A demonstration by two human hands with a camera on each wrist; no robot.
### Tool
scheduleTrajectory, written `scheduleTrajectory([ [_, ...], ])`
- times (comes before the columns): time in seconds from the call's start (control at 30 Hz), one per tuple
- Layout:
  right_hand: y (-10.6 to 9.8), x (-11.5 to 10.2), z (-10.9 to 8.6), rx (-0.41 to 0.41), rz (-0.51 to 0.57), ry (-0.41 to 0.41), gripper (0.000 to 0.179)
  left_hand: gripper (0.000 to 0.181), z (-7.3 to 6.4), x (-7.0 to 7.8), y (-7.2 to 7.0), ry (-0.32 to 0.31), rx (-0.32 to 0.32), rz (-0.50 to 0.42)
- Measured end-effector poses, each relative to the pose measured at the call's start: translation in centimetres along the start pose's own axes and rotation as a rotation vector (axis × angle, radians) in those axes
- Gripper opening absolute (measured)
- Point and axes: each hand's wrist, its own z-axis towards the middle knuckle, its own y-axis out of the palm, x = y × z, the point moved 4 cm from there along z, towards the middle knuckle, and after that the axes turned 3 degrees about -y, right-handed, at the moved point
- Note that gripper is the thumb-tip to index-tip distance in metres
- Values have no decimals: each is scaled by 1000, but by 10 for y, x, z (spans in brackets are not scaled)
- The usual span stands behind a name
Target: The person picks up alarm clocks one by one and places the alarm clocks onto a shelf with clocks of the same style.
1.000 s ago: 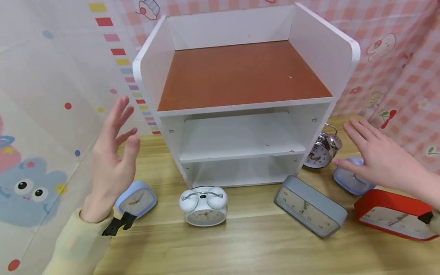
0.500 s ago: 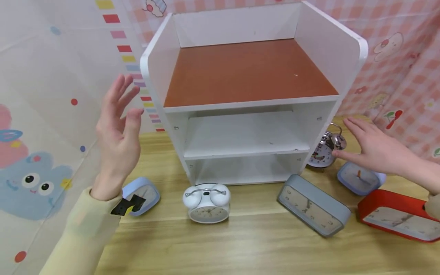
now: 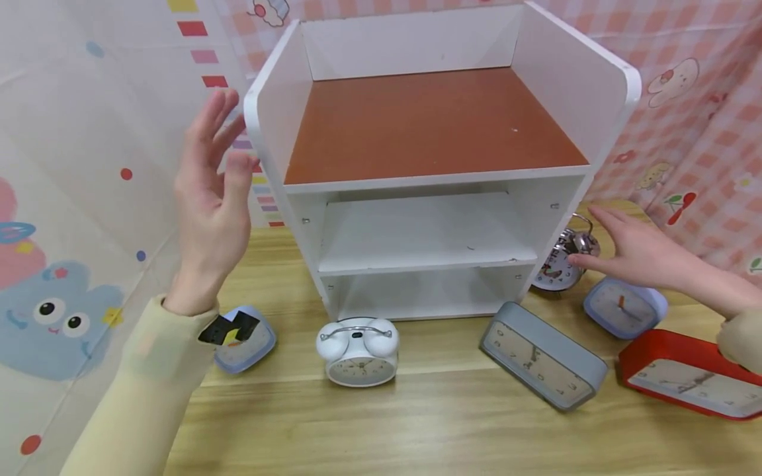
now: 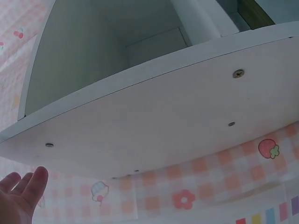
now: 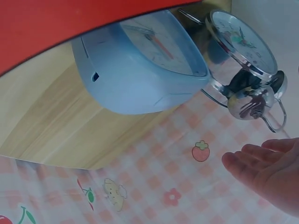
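White boxy wood-panel shelf unit (image 3: 434, 125) stands on the wooden bench (image 3: 417, 430), shelves facing me, probably for easy access. My left hand (image 3: 211, 198) is beside it, right hand (image 3: 643, 254) near the round chrome twin-bell clock (image 3: 552, 271); both free, fingers loose.

The sleeves (image 3: 139, 390) are pale yellow — the left strap (image 3: 245, 324) black.
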Motion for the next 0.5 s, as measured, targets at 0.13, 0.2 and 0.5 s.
scheduleTrajectory([
  [0.13, 3, 2, 5, 3, 23, -7, 105, 75, 7, 1, 3, 7, -7, -15],
  [0.2, 5, 3, 7, 7, 35, -9, 103, 79, 10, 0, 5, 3, -10, -16],
  [0.5, 13, 7, 15, -4, 115, -4, 97, 74, 19, 1, 14, 22, -16, -60],
])
